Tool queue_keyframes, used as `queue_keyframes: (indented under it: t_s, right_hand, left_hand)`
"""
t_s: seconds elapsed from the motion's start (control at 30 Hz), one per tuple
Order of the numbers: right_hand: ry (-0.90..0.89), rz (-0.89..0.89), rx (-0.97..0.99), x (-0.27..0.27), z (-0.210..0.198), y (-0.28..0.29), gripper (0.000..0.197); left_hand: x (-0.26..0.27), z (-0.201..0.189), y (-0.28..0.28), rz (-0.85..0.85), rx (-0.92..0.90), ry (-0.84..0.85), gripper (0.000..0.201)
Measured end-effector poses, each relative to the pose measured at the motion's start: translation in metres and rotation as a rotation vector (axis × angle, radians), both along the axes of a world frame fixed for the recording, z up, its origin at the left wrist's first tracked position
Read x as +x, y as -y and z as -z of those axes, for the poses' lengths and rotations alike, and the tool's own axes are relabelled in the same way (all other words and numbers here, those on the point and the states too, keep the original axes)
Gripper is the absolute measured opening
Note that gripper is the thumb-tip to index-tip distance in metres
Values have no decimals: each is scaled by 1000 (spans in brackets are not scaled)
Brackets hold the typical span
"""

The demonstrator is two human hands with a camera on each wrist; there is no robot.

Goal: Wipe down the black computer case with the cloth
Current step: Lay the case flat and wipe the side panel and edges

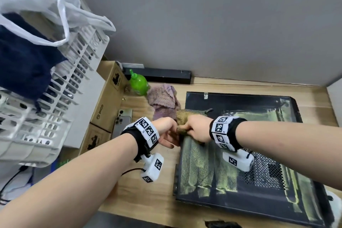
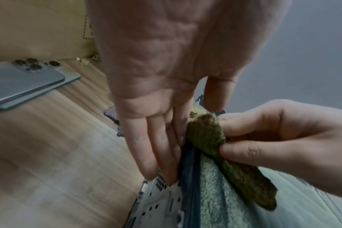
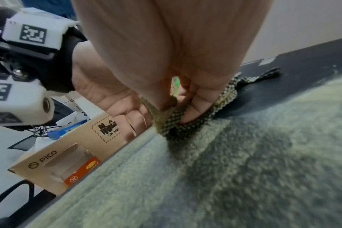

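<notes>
The black computer case (image 1: 240, 103) lies flat on the wooden table, its top panel streaked with yellow-green dust (image 3: 244, 169). At the case's left edge my right hand (image 1: 196, 129) grips a bunched olive-green cloth (image 1: 182, 118) and holds it down on the panel. In the left wrist view the cloth (image 2: 205, 135) is pinched between the thumb and curled fingers of the right hand (image 2: 273, 135). My left hand (image 1: 166, 131) is beside it, and its straight fingers (image 2: 156, 146) lie flat against the case's left side wall. The checked underside of the cloth (image 3: 172, 125) shows under my right fingers.
A purple cloth (image 1: 162, 102) and a green spray bottle (image 1: 138, 83) sit behind the hands. A phone (image 1: 122, 122) and cardboard PICO boxes (image 1: 105, 105) stand to the left, beside a white crate (image 1: 55, 98). A black bar (image 1: 166, 75) lies against the grey wall.
</notes>
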State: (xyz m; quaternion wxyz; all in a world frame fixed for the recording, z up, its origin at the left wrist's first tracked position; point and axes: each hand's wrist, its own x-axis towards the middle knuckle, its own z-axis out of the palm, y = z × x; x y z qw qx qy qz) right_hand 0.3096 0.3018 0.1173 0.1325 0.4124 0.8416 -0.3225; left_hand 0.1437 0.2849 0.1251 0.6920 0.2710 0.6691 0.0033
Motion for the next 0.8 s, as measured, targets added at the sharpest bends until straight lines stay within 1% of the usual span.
queue_keyframes:
  t_s: [0.07, 0.17, 0.27, 0.33, 0.37, 0.43, 0.53, 0.67, 0.77, 0.8]
  right_hand:
    - [-37, 39, 11, 3, 4, -2, 35]
    - [-60, 191, 79, 6, 2, -21, 40]
    - [-71, 353, 106, 8, -1, -45, 39]
    - [-61, 384, 96, 9, 0, -50, 35]
    - [-47, 369, 95, 10, 0, -47, 33]
    - [-35, 278, 88, 12, -5, -28, 32]
    - [-45, 63, 13, 14, -15, 22, 33]
    - [-54, -191, -36, 17, -18, 78, 32]
    - [-62, -282, -72, 21, -13, 100, 30]
    - [-62, -295, -101, 22, -14, 105, 30]
  left_hand:
    - [-2, -2, 5, 64, -5, -22, 37]
    - [-5, -5, 11, 104, 17, -36, 48]
    - [-6, -5, 18, 151, 46, -39, 55]
    - [-8, -3, 23, 184, 67, -36, 55]
    - [-10, -1, 25, 198, 74, -37, 52]
    - [-13, 1, 29, 225, 80, -49, 49]
    - [-15, 6, 35, 281, 86, -50, 46]
    - [-16, 9, 34, 391, 113, -70, 42]
    - [-16, 5, 31, 396, 125, -63, 27]
    - [-16, 4, 31, 385, 137, -58, 26]
